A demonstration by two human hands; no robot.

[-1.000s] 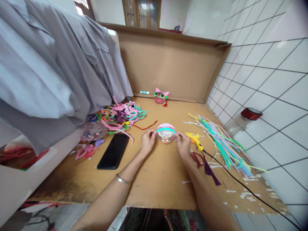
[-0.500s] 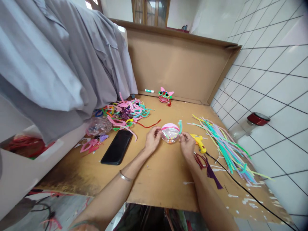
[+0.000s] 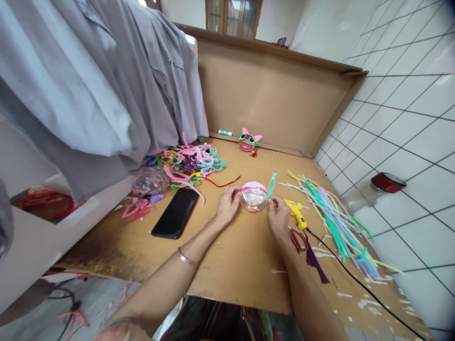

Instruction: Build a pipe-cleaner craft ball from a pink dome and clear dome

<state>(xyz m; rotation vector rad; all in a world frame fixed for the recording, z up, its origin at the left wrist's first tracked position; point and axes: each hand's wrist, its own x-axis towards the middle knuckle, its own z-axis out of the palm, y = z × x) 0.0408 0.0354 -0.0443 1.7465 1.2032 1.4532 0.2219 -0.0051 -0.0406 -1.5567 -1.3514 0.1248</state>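
Note:
A clear round ball point(image 3: 253, 202) with a pink band across its upper part and small coloured bits inside sits over the table's middle. My left hand point(image 3: 229, 203) pinches its left edge. At the ball's right edge, my right hand point(image 3: 278, 212) has closed fingertips on the lower end of a short teal pipe cleaner point(image 3: 271, 186), which stands up and leans slightly right. Whether those fingertips also grip the ball is hidden. Just right of that hand lie a yellow glue gun point(image 3: 297, 215) and red-handled scissors point(image 3: 297, 239).
Loose pipe cleaners point(image 3: 337, 218) lie to the right, near a red-lidded jar point(image 3: 377, 189). On the left are a black phone point(image 3: 176, 213), a pile of pipe cleaner pieces point(image 3: 199, 158) and a filled clear bag point(image 3: 151, 180). A decorated head point(image 3: 248, 141) and glue stick point(image 3: 225, 133) stand at the back.
The teal pipe cleaner has gone from a curled, upright position to a straighter one tilting right. Both hands stay at the ball; the whole view has shifted a little.

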